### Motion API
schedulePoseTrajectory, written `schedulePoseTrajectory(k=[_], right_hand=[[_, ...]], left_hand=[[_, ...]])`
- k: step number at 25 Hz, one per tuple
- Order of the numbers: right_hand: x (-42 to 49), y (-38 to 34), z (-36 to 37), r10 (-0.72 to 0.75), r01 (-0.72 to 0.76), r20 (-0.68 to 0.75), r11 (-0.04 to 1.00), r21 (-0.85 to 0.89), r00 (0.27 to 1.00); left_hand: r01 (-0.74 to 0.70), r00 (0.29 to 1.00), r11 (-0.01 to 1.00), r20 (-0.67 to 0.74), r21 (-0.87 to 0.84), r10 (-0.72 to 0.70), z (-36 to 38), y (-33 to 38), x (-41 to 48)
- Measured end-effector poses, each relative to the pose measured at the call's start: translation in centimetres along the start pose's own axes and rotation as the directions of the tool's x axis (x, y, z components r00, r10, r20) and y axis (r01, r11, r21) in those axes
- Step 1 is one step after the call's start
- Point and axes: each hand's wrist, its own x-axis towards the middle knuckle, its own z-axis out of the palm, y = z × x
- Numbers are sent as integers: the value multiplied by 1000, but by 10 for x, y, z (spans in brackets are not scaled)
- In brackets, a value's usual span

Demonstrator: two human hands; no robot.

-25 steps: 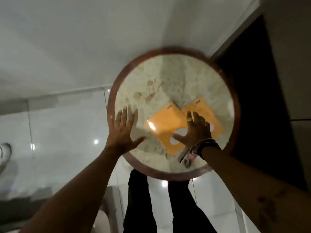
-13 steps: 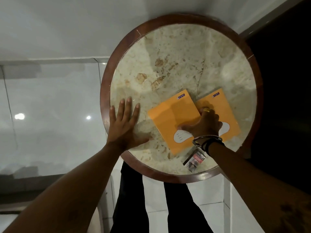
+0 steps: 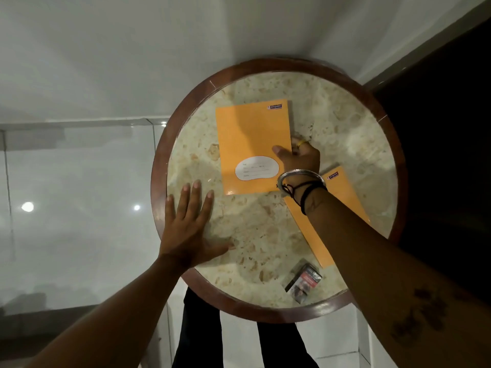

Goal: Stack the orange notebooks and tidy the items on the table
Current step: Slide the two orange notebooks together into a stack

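Two orange notebooks lie on a round marble table [image 3: 345, 123] with a dark wooden rim. The first orange notebook [image 3: 249, 139], with a white label, sits near the table's middle. My right hand [image 3: 297, 158] grips its right edge, thumb on the cover and fingers under the edge. The second orange notebook [image 3: 342, 197] lies nearer and to the right, mostly hidden under my right forearm. My left hand [image 3: 188, 224] rests flat on the table's left side, fingers spread, holding nothing.
A small dark packet [image 3: 303, 282] lies near the table's front edge. The table stands against a white wall, with a dark doorway [image 3: 446, 155] to the right. My legs in dark trousers [image 3: 202, 338] stand below the rim on a glossy tiled floor.
My right hand has pulled the first notebook away from the second, farther onto the table, and turned it upright. The left hand stays flat. The camera view shifted.
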Motion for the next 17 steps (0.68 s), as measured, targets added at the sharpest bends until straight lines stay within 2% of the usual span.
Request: schedulePoseTrajectory(k=[3,6,8,10,12,14,16,17], right_hand=[[6,10,4,-4,-8,-52,974,-226,999],[3,19,1,-69,34,-84,934,-356,994],[-3,22,-2,-175,116,-98,892,-437,980],[-10,28,-12,-333,235,-137,850,-471,933],[-14,43,-38,-387,254,-181,826,-503,904],[-18,66,-79,-248,109,-180,823,-557,952],[-25,88,-120,-17,-65,-136,813,-578,991],[-30,96,-133,70,-123,-109,774,-621,992]], left_hand=[[3,1000,1000,11,9,-3,-2,1,0],[2,1000,1000,13,11,-2,-3,1,0],[3,1000,1000,21,18,-3,-3,1,-1],[3,1000,1000,23,24,-4,-3,0,-1],[-4,1000,1000,14,13,4,-2,0,-1],[-9,1000,1000,8,7,9,-1,1,-2],[-9,1000,1000,-1,9,9,0,1,-2],[-10,1000,1000,2,13,10,0,0,-1]])
